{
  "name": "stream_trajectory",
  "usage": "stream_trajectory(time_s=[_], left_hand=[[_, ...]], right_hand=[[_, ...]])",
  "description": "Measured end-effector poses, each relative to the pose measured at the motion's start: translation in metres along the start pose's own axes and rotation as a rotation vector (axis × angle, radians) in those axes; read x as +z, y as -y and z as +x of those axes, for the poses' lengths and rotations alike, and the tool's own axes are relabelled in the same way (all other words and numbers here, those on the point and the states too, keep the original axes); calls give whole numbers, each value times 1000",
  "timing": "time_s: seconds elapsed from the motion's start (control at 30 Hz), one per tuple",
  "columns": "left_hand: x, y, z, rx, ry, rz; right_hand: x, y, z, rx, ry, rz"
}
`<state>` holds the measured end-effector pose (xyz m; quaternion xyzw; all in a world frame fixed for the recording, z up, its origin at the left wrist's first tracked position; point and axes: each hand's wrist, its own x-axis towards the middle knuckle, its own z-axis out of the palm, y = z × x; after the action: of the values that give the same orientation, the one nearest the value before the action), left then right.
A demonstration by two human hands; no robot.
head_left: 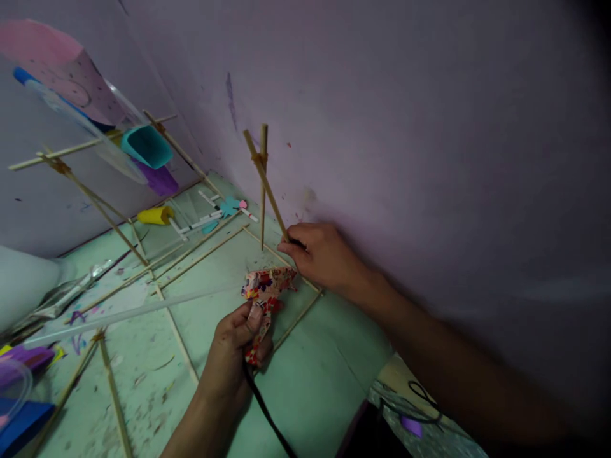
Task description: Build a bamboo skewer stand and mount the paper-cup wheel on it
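Observation:
My left hand (238, 346) is wrapped round the handle of a glue gun (270, 283) with a red and white flowered pattern. A long clear glue stick (143, 313) sticks out of its back to the left, and a black cord (270, 413) runs down from the handle. The gun's nozzle points right, close beneath my right hand (317, 254). Between the thumb and fingers of that hand is the lower end of one of two crossed wooden sticks (267, 181), joined near the top with brownish glue. Below it, a stick frame (305, 312) lies on the table.
At the back left, a stick stand (100, 207) bears a teal scoop (147, 146) and a pink cup shape (62, 70). A yellow piece (155, 215) lies behind. Another joined stick pair (112, 394) is at front left on the green tabletop (334, 356). A purple wall (429, 159) rises close on the right.

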<state>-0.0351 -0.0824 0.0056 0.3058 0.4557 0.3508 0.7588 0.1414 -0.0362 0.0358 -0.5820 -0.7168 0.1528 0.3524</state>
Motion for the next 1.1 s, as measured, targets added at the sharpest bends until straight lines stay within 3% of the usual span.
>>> stream_trajectory(time_s=[0.37,0.57,0.7,0.8,0.87,1.0,1.03,1.1], left_hand=[[-5,0,-4,4,-28,-38],[-18,-6,-23,3,-197,43],[-28,-1,-27,10,-429,181],[-30,-1,-27,66,-532,492],[-29,-5,-29,126,-581,892],[-18,-16,-41,92,-653,1673],[-14,-16,-45,128,-683,1796],[-3,-12,-52,332,-683,1935]], right_hand=[[3,-3,-3,-19,-11,-16],[4,-3,-3,-17,-13,-9],[8,-7,-5,-13,-12,0],[10,-10,-7,-50,-14,-17],[8,-10,-8,-51,-25,4],[-1,-4,-11,-37,-76,47],[-3,-1,-12,-45,-85,45],[-8,3,-13,-53,-92,41]])
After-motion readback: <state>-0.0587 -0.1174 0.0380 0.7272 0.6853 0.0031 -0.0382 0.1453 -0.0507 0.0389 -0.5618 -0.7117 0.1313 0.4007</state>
